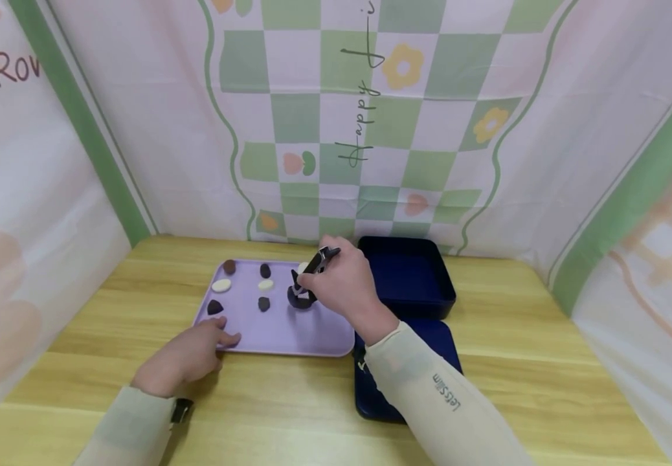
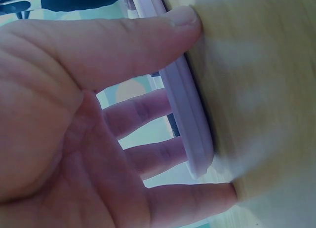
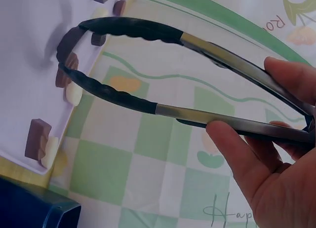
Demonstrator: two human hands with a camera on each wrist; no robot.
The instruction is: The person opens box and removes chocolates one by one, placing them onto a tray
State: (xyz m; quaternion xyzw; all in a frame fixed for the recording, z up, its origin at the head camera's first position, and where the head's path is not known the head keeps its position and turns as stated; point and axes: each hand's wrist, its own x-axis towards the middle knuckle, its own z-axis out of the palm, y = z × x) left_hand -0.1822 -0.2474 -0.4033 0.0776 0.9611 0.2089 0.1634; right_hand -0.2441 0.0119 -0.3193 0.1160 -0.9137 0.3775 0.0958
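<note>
A lilac tray [image 1: 280, 335] lies on the table, bearing several brown, dark and white pieces that look like chocolates. My right hand [image 1: 344, 281] grips a pair of tongs [image 3: 237, 123] with metal arms and black scalloped tips. Between those tips, over the tray's right part, is a dark chocolate [image 3: 69, 43]; whether it is lifted off I cannot tell. My left hand [image 1: 187, 356] rests at the tray's near left corner. In the left wrist view its fairly straight fingers [image 2: 148, 117] touch the tray's edge, one reaching the tabletop.
A deep navy box [image 1: 450, 294] stands open right of the tray, against the patterned cloth backdrop [image 1: 347, 116]. In front of it lies a navy lid [image 1: 373, 401], partly under my right forearm. Wooden tabletop [image 1: 266, 401] stretches along the near side.
</note>
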